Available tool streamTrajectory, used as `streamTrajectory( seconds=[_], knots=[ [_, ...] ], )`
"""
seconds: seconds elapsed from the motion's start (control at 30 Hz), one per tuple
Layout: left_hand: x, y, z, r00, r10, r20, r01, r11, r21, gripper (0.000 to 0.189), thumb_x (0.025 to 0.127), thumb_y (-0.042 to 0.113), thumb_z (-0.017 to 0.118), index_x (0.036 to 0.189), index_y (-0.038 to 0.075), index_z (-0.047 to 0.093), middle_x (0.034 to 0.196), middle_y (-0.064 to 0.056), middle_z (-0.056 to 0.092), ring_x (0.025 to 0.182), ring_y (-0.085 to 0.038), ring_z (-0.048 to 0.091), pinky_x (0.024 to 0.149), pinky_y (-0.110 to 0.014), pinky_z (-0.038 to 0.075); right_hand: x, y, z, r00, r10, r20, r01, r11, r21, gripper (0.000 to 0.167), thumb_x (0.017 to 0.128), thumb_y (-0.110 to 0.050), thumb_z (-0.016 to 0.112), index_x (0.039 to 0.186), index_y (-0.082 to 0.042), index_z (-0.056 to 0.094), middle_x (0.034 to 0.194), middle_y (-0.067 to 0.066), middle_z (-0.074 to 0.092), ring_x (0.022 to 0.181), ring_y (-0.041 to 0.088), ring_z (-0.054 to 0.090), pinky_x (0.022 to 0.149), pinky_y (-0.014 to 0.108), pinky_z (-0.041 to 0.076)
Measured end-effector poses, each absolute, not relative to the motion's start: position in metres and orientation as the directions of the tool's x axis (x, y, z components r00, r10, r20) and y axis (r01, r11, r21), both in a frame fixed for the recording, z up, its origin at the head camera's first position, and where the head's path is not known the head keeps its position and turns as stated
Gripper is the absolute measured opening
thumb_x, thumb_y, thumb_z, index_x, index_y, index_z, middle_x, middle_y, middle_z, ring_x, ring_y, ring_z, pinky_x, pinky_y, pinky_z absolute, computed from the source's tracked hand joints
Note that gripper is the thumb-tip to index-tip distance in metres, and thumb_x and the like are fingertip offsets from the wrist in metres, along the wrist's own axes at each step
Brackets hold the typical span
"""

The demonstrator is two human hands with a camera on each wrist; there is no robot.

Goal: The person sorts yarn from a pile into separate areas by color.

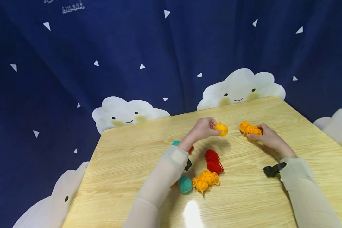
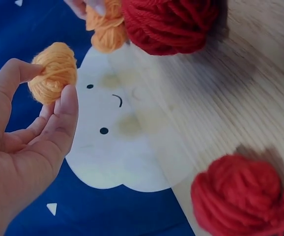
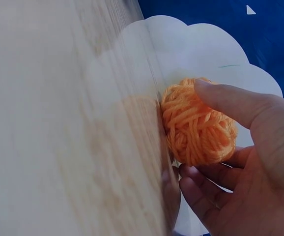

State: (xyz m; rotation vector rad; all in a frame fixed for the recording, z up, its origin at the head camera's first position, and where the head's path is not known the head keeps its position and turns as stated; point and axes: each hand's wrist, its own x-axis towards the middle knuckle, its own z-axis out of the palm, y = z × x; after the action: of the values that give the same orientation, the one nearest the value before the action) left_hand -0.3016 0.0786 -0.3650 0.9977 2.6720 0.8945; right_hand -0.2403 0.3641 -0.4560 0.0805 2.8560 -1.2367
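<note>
My left hand (image 1: 204, 129) pinches a small yellow-orange yarn ball (image 1: 221, 129) between thumb and fingers, held above the table. The left wrist view shows that ball (image 2: 53, 73) at the fingertips, clear of the tabletop. To the right, my right hand (image 1: 269, 138) grips yellow-orange yarn (image 1: 253, 130) low at the table surface, thumb on one side and fingers on the other. This yarn has two rounded lumps in the head view; whether they are two balls or one bundle I cannot tell. One lump (image 3: 198, 123) shows in the right wrist view.
Nearer me on the wooden table (image 1: 125, 164) lie red yarn (image 1: 213, 162), more yellow-orange yarn (image 1: 205, 181) and a teal yarn ball (image 1: 185, 184). Another teal piece (image 1: 175, 143) and some red yarn (image 1: 191, 149) are partly behind the left forearm. A dark blue curtain (image 1: 125, 38) hangs behind the table.
</note>
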Motion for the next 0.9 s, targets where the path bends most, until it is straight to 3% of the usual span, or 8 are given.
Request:
streamTrajectory(
  seconds=[0.37, 0.5, 0.63, 0.73, 0.9],
  knots=[
    [-0.309, 0.119, -0.377, -0.773, 0.634, 0.005, 0.529, 0.641, 0.556, 0.029, 0.08, 0.021, 0.078, 0.097, 0.005, 0.061, 0.08, 0.003, 0.055, 0.072, -0.005, 0.046, 0.066, -0.01, 0.038, -0.239, 0.362, -0.456, -0.999, 0.038, -0.038, 0.053, 0.682, -0.729, 0.073, 0.095, -0.043, 0.06, 0.134, 0.012, 0.035, 0.124, 0.033, 0.05, 0.103, 0.037, 0.053, 0.077, 0.031, 0.046],
    [-0.311, 0.133, -0.384, -0.786, 0.618, -0.03, 0.508, 0.673, 0.538, 0.028, 0.081, 0.023, 0.078, 0.094, 0.007, 0.059, 0.077, 0.005, 0.049, 0.071, -0.006, 0.043, 0.066, -0.013, 0.037, -0.239, 0.362, -0.458, -0.998, 0.045, -0.034, 0.055, 0.681, -0.731, 0.072, 0.095, -0.043, 0.061, 0.134, 0.012, 0.036, 0.124, 0.033, 0.05, 0.104, 0.038, 0.055, 0.078, 0.033, 0.047],
    [-0.314, 0.145, -0.391, -0.797, 0.601, -0.056, 0.492, 0.701, 0.515, 0.03, 0.081, 0.022, 0.079, 0.079, 0.01, 0.052, 0.068, 0.005, 0.041, 0.066, -0.007, 0.037, 0.06, -0.015, 0.033, -0.238, 0.36, -0.458, -0.998, 0.055, -0.029, 0.059, 0.675, -0.736, 0.07, 0.094, -0.041, 0.062, 0.134, 0.012, 0.037, 0.125, 0.033, 0.051, 0.105, 0.038, 0.055, 0.08, 0.035, 0.048],
    [-0.317, 0.152, -0.395, -0.788, 0.613, -0.063, 0.505, 0.7, 0.505, 0.041, 0.081, 0.021, 0.079, 0.067, 0.012, 0.042, 0.061, 0.005, 0.032, 0.06, -0.007, 0.031, 0.056, -0.017, 0.027, -0.238, 0.359, -0.458, -0.997, 0.065, -0.029, 0.065, 0.674, -0.736, 0.07, 0.094, -0.041, 0.063, 0.133, 0.011, 0.037, 0.124, 0.032, 0.052, 0.105, 0.036, 0.055, 0.08, 0.033, 0.047],
    [-0.319, 0.16, -0.4, -0.773, 0.629, -0.081, 0.507, 0.689, 0.518, 0.051, 0.082, 0.019, 0.077, 0.059, 0.013, 0.032, 0.056, 0.005, 0.021, 0.054, -0.009, 0.021, 0.053, -0.019, 0.022, -0.239, 0.36, -0.458, -0.997, 0.069, -0.021, 0.062, 0.664, -0.745, 0.066, 0.093, -0.038, 0.064, 0.131, 0.01, 0.04, 0.121, 0.03, 0.054, 0.1, 0.033, 0.056, 0.076, 0.03, 0.046]
  ],
)
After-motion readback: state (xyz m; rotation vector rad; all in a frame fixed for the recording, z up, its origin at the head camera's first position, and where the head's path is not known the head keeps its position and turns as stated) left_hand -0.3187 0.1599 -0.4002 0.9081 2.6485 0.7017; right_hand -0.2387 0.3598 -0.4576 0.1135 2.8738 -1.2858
